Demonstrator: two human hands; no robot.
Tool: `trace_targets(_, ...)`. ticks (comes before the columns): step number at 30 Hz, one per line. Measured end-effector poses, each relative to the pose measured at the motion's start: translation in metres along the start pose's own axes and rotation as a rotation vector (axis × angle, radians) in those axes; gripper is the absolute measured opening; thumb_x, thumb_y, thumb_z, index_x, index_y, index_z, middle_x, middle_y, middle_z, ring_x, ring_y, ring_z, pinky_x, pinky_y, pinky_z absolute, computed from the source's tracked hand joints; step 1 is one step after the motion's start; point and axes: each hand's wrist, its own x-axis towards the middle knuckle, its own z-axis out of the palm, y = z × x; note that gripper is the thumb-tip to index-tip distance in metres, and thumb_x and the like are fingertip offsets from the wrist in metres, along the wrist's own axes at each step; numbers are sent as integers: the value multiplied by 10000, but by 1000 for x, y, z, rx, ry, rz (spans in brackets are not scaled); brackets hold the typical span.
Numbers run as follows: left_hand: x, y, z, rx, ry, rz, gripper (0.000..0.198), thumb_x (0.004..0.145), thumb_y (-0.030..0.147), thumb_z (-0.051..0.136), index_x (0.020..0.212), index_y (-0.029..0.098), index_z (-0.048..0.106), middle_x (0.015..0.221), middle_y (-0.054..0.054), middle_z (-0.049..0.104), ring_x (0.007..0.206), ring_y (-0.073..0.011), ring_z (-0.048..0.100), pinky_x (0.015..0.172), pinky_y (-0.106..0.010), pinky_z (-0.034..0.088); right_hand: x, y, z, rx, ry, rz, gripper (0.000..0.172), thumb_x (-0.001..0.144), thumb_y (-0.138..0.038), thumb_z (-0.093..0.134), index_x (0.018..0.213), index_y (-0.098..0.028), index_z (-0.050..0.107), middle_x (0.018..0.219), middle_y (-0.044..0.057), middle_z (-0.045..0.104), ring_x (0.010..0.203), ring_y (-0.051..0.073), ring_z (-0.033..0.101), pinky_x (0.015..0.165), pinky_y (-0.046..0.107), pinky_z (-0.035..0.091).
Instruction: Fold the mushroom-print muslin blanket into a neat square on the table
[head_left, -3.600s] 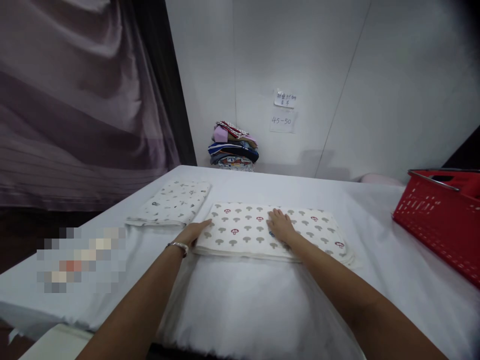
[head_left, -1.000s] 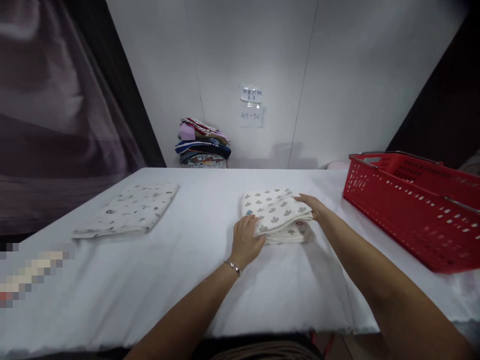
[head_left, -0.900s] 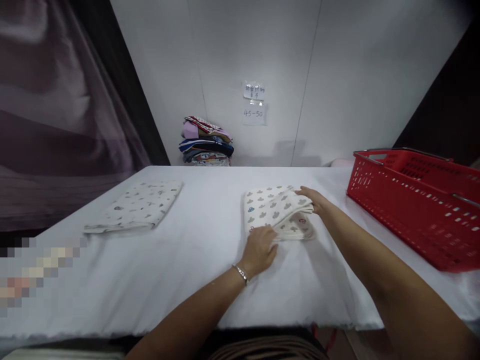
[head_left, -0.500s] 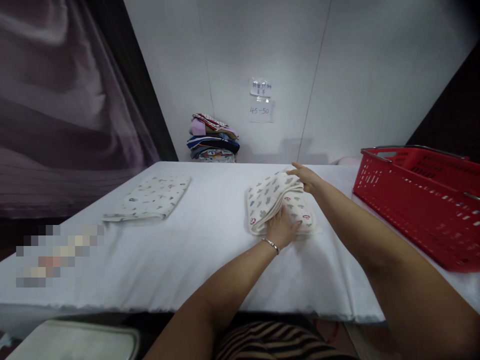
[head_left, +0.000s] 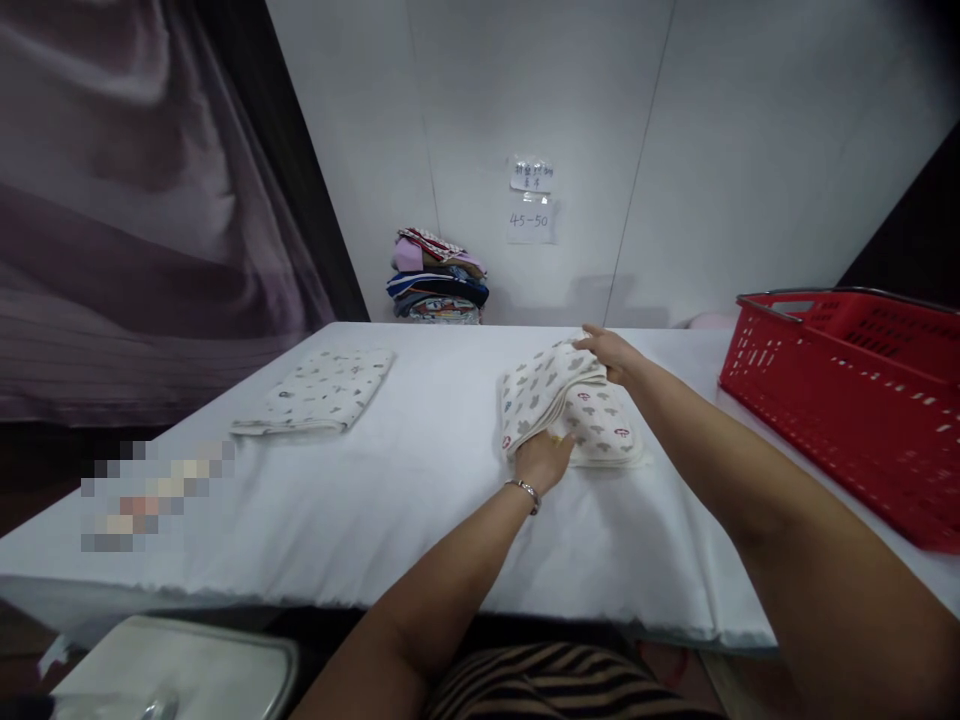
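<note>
A folded white cloth with grey and red mushroom prints (head_left: 570, 405) lies on the white table (head_left: 420, 500), its upper layer lifted. My left hand (head_left: 541, 460), a bracelet at the wrist, grips the near corner of that lifted layer. My right hand (head_left: 609, 352) pinches the far corner of the same layer, holding it off the lower fold. A second folded printed cloth (head_left: 319, 390) lies flat at the table's left, away from both hands.
A red plastic basket (head_left: 847, 390) stands at the right edge of the table. A stack of folded coloured clothes (head_left: 436, 280) rests against the back wall under two paper notes (head_left: 531, 198). A dark curtain (head_left: 150, 200) hangs at left. A pale object (head_left: 180, 675) sits below the table front.
The long mushroom cloth has been folded into a small packet and shifted right. In the last half second both hands lifted its top layer a little higher; the view drifted left.
</note>
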Motion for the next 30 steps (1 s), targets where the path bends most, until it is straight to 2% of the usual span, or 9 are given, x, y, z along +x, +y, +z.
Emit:
trace_targets(3,0,-5,-2,8,81,4,680,848,607,373,1276,86,464,1335,-203,482,1248,-317,438,1033,-420,329,1,6,-6,-9,4,-5,759,737,-57,571,1430,-171,282,1233,189,564,790,195,649,562,267,537)
trace_targets(7,-6,-10,4,113,-46,18,664,824,619,414,1212,92,533,1210,-202,583,1160,-337,515,969,-438,381,2,22,-29,-70,18,5,751,741,-83,574,1429,-177,288,1148,167,618,707,182,646,558,284,533)
trace_targets(11,-9,-12,14,197,-49,96,566,842,583,416,1137,133,590,1097,-166,643,1062,-314,573,919,-433,407,-4,56,-64,-180,34,102,763,735,-129,631,1423,-201,308,1050,118,665,745,183,654,640,292,541)
trace_targets(14,-11,-13,20,262,-25,143,550,844,571,422,1091,117,611,1060,-171,653,1023,-311,583,901,-428,409,-11,85,-81,-259,89,180,794,669,-124,699,1390,-154,367,1107,153,639,816,201,654,692,304,540)
trace_targets(18,-15,-13,23,329,-35,209,531,829,550,468,1082,104,607,1059,-181,646,1016,-321,572,895,-437,401,-14,107,-89,-334,130,187,766,654,-144,708,1361,-158,413,1223,178,574,903,223,640,740,322,532)
trace_targets(21,-18,-12,20,336,-15,273,497,820,505,515,1113,110,584,1108,-174,621,1061,-315,542,926,-427,380,-10,110,-93,-379,147,125,784,680,-155,677,1396,-216,364,1312,130,516,1016,214,599,818,310,506)
trace_targets(30,-25,-16,17,316,-25,387,551,809,480,546,1186,78,525,1161,-197,581,1105,-327,503,963,-430,354,-4,117,-100,-565,219,28,713,698,-160,654,1367,-212,412,1358,88,475,1212,243,458,1004,358,373)
